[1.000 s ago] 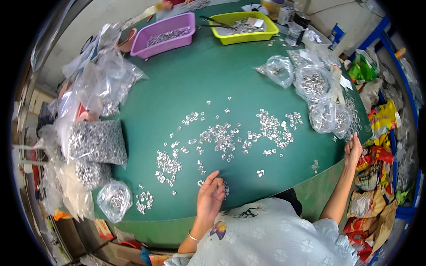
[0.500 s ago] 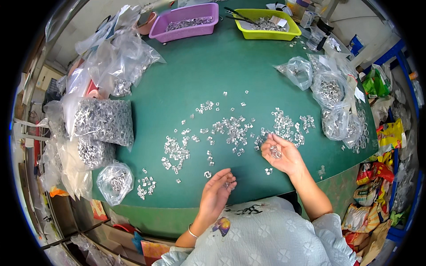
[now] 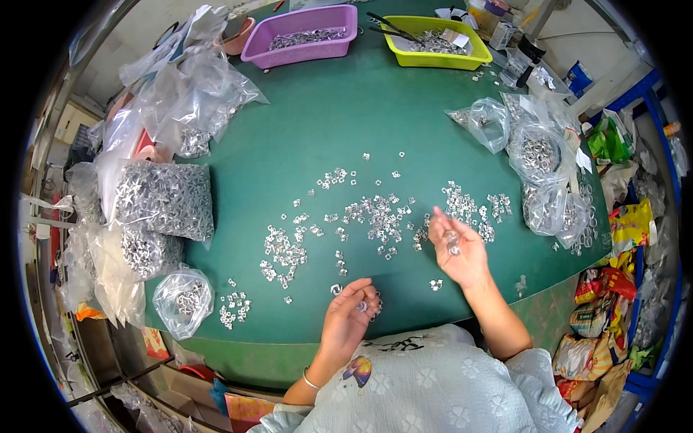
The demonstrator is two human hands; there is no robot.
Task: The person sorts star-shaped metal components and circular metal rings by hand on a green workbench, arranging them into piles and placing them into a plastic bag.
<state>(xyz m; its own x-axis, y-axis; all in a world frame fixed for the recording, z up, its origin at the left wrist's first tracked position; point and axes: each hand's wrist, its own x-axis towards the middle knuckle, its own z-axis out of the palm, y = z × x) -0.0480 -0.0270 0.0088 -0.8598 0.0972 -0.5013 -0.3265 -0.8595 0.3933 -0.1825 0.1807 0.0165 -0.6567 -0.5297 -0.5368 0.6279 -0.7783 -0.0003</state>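
Observation:
My left hand [image 3: 345, 317] is near the table's front edge, its fingers curled round several small silvery metal pieces [image 3: 362, 307]. One loose metal ring [image 3: 336, 289] lies just beyond its fingertips. Farther right, my right hand [image 3: 462, 260] is turned palm up and cupped, with a few shiny metal rings [image 3: 452, 243] resting in it. Its fingertips are slightly blurred. Small square metal pieces [image 3: 379, 216] lie scattered in loose clusters between and beyond both hands. A small group of metal pieces [image 3: 436, 285] sits below my right hand on the green table [image 3: 325, 115].
Clear bags packed with metal parts [image 3: 164, 198] stand at the left, with an open bag [image 3: 182, 303] in front. More bags of rings [image 3: 538, 155] line the right edge. A purple tray [image 3: 299, 54] and a yellow-green tray [image 3: 440, 60] hold parts at the back.
My right hand has shifted slightly, and its fingers have straightened a little. My left hand has barely moved; the pieces in its fingers show more clearly. The view has shifted slightly.

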